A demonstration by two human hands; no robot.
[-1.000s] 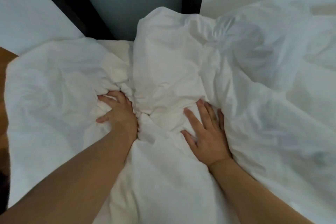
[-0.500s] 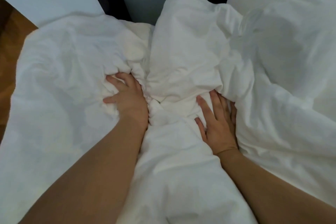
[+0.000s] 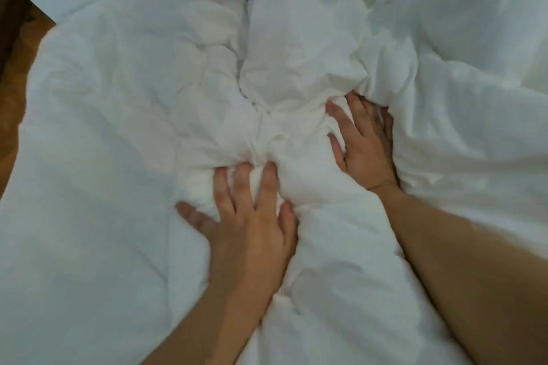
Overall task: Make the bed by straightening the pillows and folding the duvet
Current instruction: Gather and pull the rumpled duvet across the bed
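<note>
Since half a second ago the left hand (image 3: 249, 225) has let go of the bunched fold it was curled into and slid back toward the near side of the bed, where it now lies spread on the white duvet (image 3: 118, 157) with its fingers (image 3: 241, 179) straight and splayed, the thumb stretched out to the left and the fingertips pressing into the knot of creases at the middle of the cloth; it holds nothing. Beside it the right hand (image 3: 364, 148) has pushed a little further under the raised fold, so that its outer fingers are partly hidden by the overhanging cloth and how they lie there cannot be told, while the fingers that show are straight and flat against the fabric and the thumb lies along the ridge between the two hands. Rumpled and heaped, the duvet covers nearly the whole bed, rising into a tall puffed fold at the far side just beyond the right hand and spilling over the left edge, where a strip of wooden floor (image 3: 12, 68) shows. Both bare forearms reach in from the near edge.
</note>
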